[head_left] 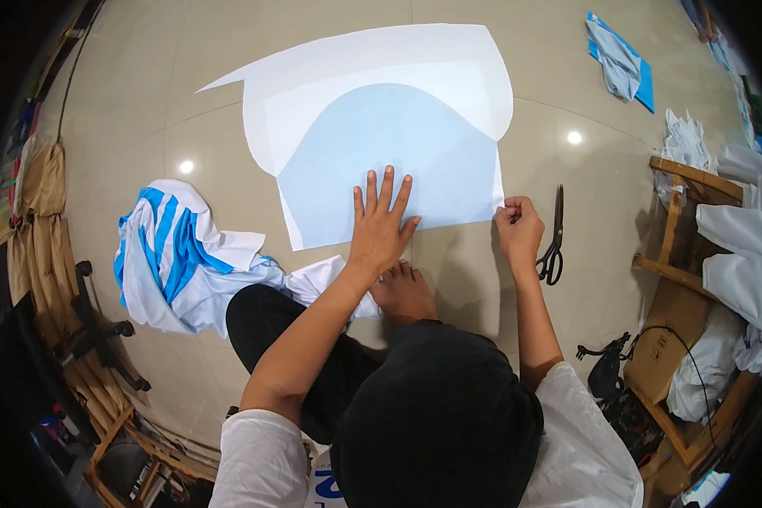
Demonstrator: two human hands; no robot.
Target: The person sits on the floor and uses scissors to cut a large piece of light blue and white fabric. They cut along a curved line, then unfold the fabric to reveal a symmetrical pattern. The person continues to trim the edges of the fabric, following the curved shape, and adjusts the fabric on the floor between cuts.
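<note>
A light blue curved-top piece [398, 135], fabric or paper, lies flat on the floor over larger white sheets [381, 55]. My left hand [381, 222] rests palm down on its lower middle, fingers spread. At the lower right corner, my right hand [519, 227] has thumb and fingers pinched on the white sheet's edge beside the blue piece. How many layers are in the pinch, I cannot tell. Black-handled scissors [554, 245] lie on the floor just right of my right hand, blades pointing away from me.
A heap of blue and white striped cloth [173, 254] lies at the left, near my bare foot [405, 294]. Wooden racks [670, 229] with white cloth and a cardboard box [667, 360] stand right. A folded blue and grey bundle [620, 63] lies far right.
</note>
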